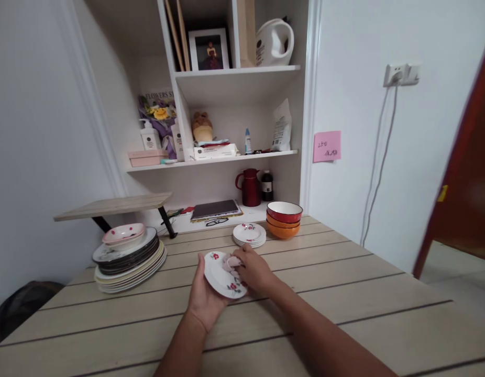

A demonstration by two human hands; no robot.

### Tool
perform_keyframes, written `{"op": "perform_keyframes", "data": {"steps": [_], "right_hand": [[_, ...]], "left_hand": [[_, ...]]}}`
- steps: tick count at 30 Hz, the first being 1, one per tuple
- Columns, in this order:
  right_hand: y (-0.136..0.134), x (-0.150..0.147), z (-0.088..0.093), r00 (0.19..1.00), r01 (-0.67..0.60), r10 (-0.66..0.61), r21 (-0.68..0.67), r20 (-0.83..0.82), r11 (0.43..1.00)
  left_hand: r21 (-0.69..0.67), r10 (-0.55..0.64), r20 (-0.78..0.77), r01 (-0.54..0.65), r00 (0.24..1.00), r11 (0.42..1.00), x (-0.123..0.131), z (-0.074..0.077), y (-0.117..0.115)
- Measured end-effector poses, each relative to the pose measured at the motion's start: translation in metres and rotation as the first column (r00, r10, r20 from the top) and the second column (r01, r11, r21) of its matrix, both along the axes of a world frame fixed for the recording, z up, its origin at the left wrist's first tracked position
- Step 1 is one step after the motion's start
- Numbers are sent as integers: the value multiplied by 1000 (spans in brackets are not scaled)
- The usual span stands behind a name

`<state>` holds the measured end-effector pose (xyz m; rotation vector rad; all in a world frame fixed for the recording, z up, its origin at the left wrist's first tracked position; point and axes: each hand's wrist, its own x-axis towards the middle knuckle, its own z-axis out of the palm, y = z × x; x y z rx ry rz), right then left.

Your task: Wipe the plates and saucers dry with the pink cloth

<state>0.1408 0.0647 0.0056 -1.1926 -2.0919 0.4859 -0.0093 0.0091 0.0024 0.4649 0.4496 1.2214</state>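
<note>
My left grip (206,302) is clamping a plate (218,276), my right grip (257,269) a cloth (229,263); wiping is seemingly underway; whether the nearby stack (249,233) is done, I cannot tell.

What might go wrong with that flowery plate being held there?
The plate is held tilted by the left fingers, so it might slip as the right fingers hold the cloth against it. The right fingers are also close to the small plate stack and could bump it.

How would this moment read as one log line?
left hand: holds floral plate | right hand: holds cloth against plate | nearby: plate stack, stacked bowls
</note>
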Motion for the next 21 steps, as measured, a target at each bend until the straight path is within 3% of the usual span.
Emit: {"op": "perform_keyframes", "data": {"steps": [4, 7, 9, 11, 13, 16, 18, 21], "right_hand": [[-13, -5, 9, 949, -310, 311, 29, -56, 950], [-25, -13, 15, 870, -460, 466, 77, -160, 885], [-28, -17, 16, 871, -431, 445, 111, -208, 895], [-24, -16, 15, 918, -310, 330, 123, -217, 943], [-17, -11, 11, 971, -142, 157, 97, -182, 985], [-5, 0, 6, 997, 54, -53, 16, -53, 998], [-2, 5, 4, 996, 76, -74, -21, 51, 997], [-7, 5, 7, 988, -57, 61, -32, 139, 998]], "left_hand": [[55, 127, 54, -130, 990, 990, -11, 0, 3], [17, 40, 46, -41, 998, 999, -5, 0, 1], [-35, -77, 28, 78, 997, 996, 3, 0, -1], [-62, -141, 6, 141, 990, 988, 11, 1, -4], [-70, -150, -26, 148, 988, 987, 17, 2, -6], [-80, -127, -69, 121, 990, 989, 16, 3, -7], [-63, -83, -57, 80, 995, 995, 10, 2, -5], [-11, 29, 5, -29, 1000, 1000, 0, 2, -2]]}}
